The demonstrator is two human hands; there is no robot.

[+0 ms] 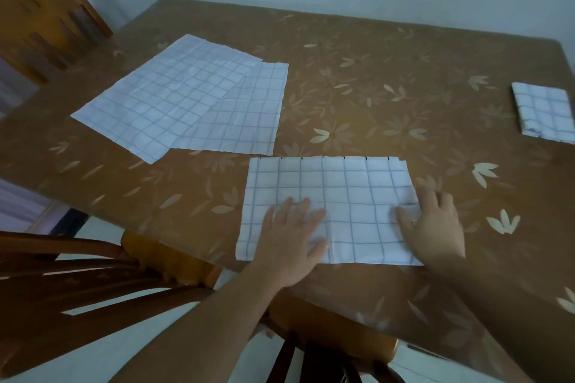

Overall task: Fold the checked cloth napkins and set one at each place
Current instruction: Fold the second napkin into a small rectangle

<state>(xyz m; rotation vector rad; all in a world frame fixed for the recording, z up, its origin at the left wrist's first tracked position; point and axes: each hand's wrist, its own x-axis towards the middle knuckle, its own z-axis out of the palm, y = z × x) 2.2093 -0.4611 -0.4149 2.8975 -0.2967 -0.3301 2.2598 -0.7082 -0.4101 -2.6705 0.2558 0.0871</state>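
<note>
Half-folded napkin (329, 196) pressed flat on worktop (389, 87) under both open hands, nothing gripped; long axis left-right; left hand (292, 236) mid-cloth, right hand (435, 227) at right edge.

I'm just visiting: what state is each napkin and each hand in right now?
Near napkin: folded in a rectangle, flat on the table, under both hands.
Top left napkin: spread flat, overlapping another.
Lower left napkin: flat, partly covered.
Right napkin: folded small, lying alone.
Left hand: open, pressing the near napkin.
Right hand: open, resting on its right edge.
</note>
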